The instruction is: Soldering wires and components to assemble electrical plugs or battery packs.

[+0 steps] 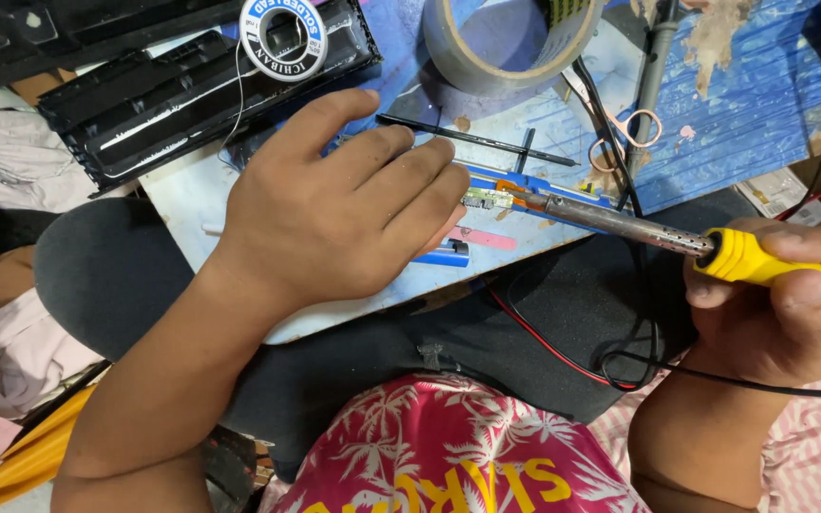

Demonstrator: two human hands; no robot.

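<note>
Two hands work at a worktop: the left hand presses flat, fingers loosely spread, on a small circuit board; the right hand grips a yellow-handled soldering iron touching it.

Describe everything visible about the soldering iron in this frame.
The soldering iron has a yellow, plastic-looking handle and a dull grey metal shaft with small vent holes near the handle. It lies nearly level, pointing left and slightly up in the picture. The right hand grips the handle, thumb along the top. Its tip meets a small green circuit board, which lies on a blue holder under the fingertips of the left hand. The handle's rear end runs out of frame, so its cord cannot be traced.
</note>
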